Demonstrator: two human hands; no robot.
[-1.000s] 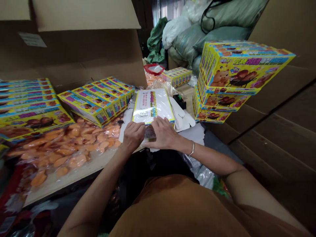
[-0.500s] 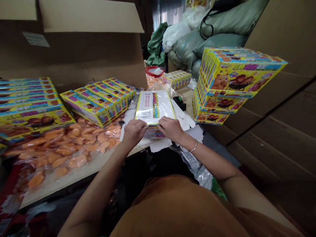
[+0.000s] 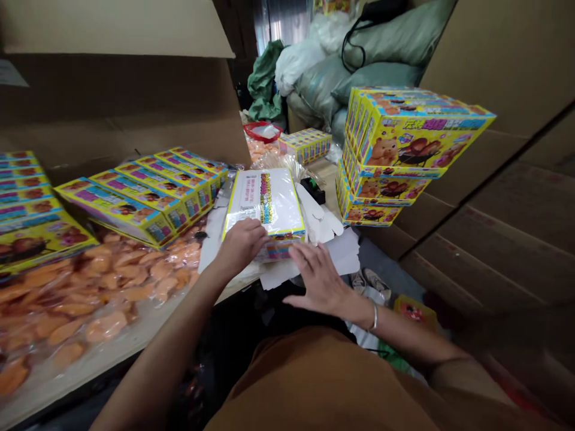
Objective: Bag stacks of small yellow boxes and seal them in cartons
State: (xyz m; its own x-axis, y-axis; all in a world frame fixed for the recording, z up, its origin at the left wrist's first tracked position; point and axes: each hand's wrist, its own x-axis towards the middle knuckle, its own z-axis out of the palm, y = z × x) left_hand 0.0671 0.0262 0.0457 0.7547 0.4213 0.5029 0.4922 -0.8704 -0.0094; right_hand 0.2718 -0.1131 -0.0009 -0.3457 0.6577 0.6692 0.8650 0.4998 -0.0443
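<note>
A white-topped box [image 3: 281, 191] with yellow edges and printed lettering lies before me, its face glossy like clear film. My left hand [image 3: 242, 244] is closed at the near left corner of this box, fingers curled over its edge; the fingertips are partly hidden. Just off the near right edge, my right hand [image 3: 321, 278] is open, thumb stretched away from the fingers and nothing in it. White cardboard pieces [image 3: 323, 218] lie under and beside the box. A black tape dispenser-like object [image 3: 313, 190] with a green part sits behind its right side.
Rows of yellow printed boxes [image 3: 148, 194] stand on the left, over bagged orange pieces [image 3: 108, 281]. A stack of similar boxes [image 3: 404, 149] rises at right. Behind are a large carton [image 3: 126, 108], a red basket [image 3: 263, 131] and stuffed sacks [image 3: 314, 84]. Shoes [image 3: 375, 281] are on the floor.
My right hand has let go of the box's near edge, drawn back toward me and spread. My left hand stays at the corner. The view has swung slightly right.
</note>
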